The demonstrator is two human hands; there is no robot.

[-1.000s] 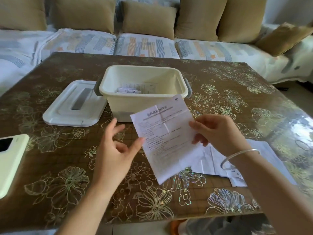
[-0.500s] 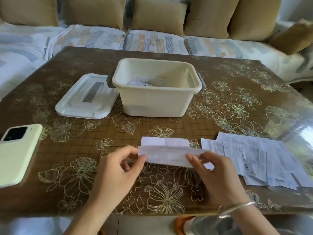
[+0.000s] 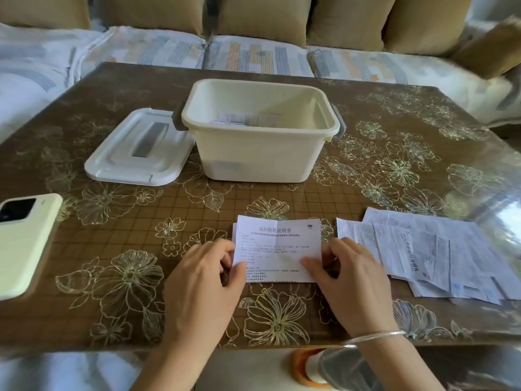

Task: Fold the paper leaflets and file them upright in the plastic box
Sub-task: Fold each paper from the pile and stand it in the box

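Leaflet lies flat on the table in front of the plastic box, bare tabletop between them, left hand pinching its left edge, right hand pinching its right edge.

Cream plastic box, white lid, brown table with gold flower outlines, white black-printed leaflet.

Table: box, lid, phone, leaflets
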